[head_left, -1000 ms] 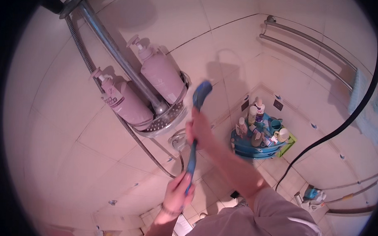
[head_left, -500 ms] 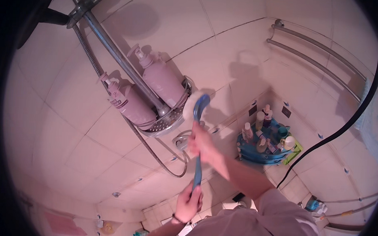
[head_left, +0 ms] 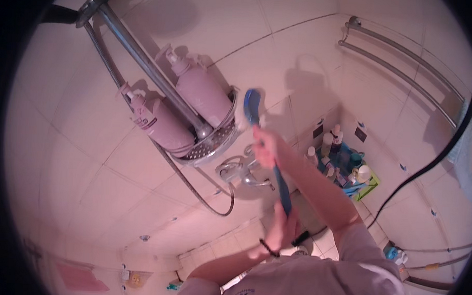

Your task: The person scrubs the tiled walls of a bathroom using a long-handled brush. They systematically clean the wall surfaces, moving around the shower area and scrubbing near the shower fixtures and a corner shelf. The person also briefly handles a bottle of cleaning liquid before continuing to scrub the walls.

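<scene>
A long-handled scrub brush point(head_left: 281, 186) with a blue handle and pale bristles is held in both hands. My right hand point(head_left: 267, 148) is closed round its upper handle, just below the head. Lower down, my left hand point(head_left: 284, 227), with a dark band at the wrist, grips the handle's end. The bristles face the tiled wall beside the shelf's right edge; whether they touch the tiles I cannot tell. Close to the right hand's left is a chrome shower tap point(head_left: 240, 171).
A perforated metal shelf point(head_left: 215, 147) carries two pink pump bottles point(head_left: 204, 94) on the shower rail point(head_left: 145, 61). A blue corner caddy point(head_left: 345, 159) holds several bottles. A towel rack point(head_left: 400, 65), a black cable point(head_left: 427, 164) and a hanging metal hose point(head_left: 192, 198) are around me.
Both hands have moved to the right, the left one most, so the handle now slants the other way. The brush head has shifted slightly upward, and more of the tap shows.
</scene>
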`<act>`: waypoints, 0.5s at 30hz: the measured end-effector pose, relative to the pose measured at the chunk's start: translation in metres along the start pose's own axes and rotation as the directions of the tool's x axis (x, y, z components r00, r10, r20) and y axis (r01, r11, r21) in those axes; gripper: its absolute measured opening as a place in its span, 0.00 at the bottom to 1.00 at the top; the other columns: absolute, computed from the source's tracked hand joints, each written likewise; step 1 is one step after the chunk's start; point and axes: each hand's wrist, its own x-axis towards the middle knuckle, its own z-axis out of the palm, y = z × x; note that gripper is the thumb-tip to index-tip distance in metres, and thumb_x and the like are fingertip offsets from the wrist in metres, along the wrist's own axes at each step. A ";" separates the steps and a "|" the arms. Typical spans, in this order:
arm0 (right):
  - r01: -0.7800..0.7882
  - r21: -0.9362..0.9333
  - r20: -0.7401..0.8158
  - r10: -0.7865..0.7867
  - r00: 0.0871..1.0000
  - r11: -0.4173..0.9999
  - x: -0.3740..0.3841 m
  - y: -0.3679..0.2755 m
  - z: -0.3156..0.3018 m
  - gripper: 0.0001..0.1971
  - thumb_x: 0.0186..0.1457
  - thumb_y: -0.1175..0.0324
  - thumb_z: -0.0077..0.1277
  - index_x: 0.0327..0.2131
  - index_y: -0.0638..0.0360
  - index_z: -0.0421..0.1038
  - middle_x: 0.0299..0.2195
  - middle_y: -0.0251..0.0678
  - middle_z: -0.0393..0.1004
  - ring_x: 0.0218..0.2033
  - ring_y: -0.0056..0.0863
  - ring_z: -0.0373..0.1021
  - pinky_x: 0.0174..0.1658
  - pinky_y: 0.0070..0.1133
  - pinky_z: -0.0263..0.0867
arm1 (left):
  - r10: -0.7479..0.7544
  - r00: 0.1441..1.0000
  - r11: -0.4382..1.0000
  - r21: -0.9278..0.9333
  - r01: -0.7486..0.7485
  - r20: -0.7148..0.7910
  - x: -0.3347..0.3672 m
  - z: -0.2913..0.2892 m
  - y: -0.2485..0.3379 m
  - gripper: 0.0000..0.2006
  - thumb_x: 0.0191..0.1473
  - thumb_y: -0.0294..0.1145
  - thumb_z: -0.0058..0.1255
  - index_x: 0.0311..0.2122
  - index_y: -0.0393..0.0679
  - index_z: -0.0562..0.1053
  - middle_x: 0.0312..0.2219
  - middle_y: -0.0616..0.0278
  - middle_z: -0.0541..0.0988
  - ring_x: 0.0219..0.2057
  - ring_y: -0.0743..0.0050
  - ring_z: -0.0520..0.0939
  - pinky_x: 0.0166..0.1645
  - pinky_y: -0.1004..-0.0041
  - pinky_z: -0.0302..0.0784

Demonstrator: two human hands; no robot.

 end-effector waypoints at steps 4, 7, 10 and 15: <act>0.109 0.138 -0.132 -0.090 0.987 0.985 0.036 -0.029 -0.034 0.15 0.53 0.49 0.34 0.22 0.46 0.51 0.08 0.21 0.46 0.04 0.12 0.43 0.05 0.13 0.39 | -0.145 0.989 0.982 -0.114 0.148 0.034 0.055 -0.028 0.033 0.14 0.54 0.30 0.33 0.45 0.45 0.53 0.16 0.67 0.61 0.09 0.84 0.62 0.10 0.81 0.55; 0.229 0.143 -0.144 -0.209 0.967 0.963 0.038 0.004 -0.036 0.15 0.53 0.48 0.34 0.22 0.45 0.51 0.08 0.22 0.46 0.04 0.12 0.42 0.05 0.13 0.38 | -0.061 0.998 0.989 0.139 0.056 0.029 0.024 -0.046 0.021 0.12 0.53 0.34 0.36 0.41 0.43 0.55 0.15 0.67 0.61 0.11 0.82 0.62 0.14 0.80 0.58; 0.259 0.079 -0.253 -0.232 0.939 0.962 0.009 0.058 0.029 0.16 0.52 0.46 0.33 0.22 0.45 0.51 0.08 0.22 0.46 0.04 0.13 0.41 0.06 0.14 0.37 | 0.127 0.990 0.928 0.344 -0.141 0.064 -0.029 -0.101 -0.033 0.19 0.53 0.34 0.35 0.49 0.40 0.52 0.17 0.67 0.63 0.15 0.82 0.64 0.19 0.81 0.60; 0.375 0.064 -0.427 -0.314 0.848 0.925 0.020 0.062 0.051 0.15 0.53 0.49 0.34 0.22 0.46 0.51 0.08 0.22 0.45 0.05 0.13 0.43 0.07 0.15 0.36 | -0.068 0.990 0.973 0.227 0.038 0.125 -0.037 -0.138 0.004 0.20 0.53 0.33 0.36 0.50 0.40 0.53 0.18 0.65 0.64 0.21 0.80 0.67 0.26 0.79 0.62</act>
